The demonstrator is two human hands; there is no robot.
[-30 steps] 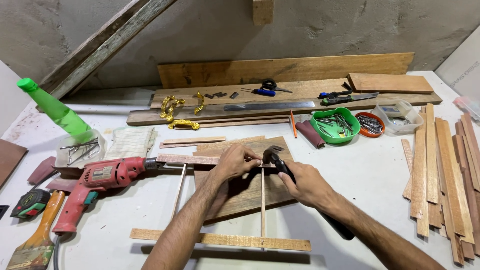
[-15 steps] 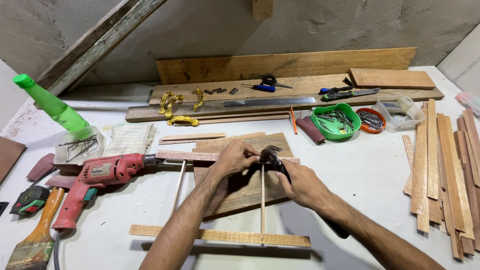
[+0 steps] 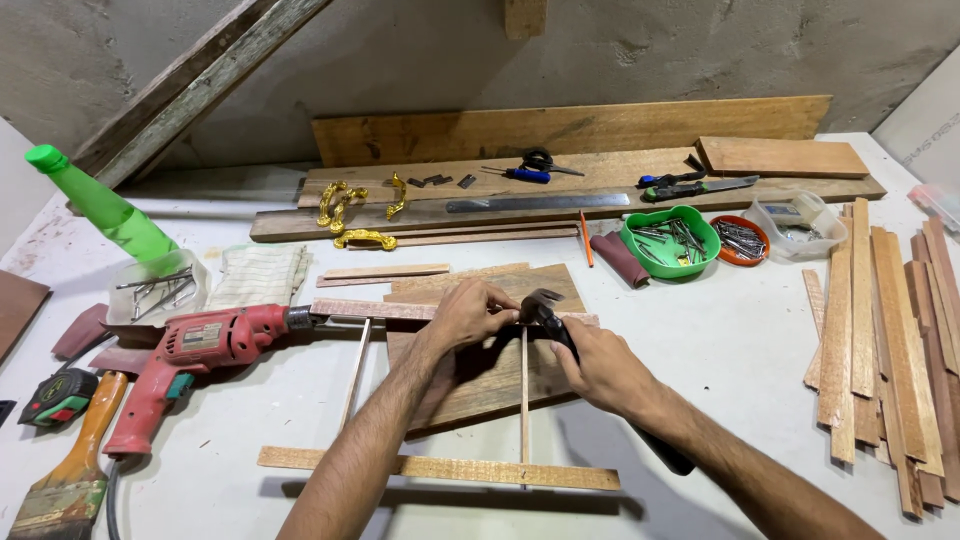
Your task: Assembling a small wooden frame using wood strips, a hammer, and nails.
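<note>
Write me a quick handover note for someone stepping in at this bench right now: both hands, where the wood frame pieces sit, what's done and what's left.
Left hand: fingers pinching at the top of the thin vertical stick, where it meets the upper strip.
Right hand: gripping the hammer, head resting at that same joint.
Lower strip lies flat on the table; a second thin stick leans between the strips on the left. Red drill lies left of the work.
Done: pieces laid out as a frame.
Left: whether any joint is nailed cannot be told; check each.
</note>
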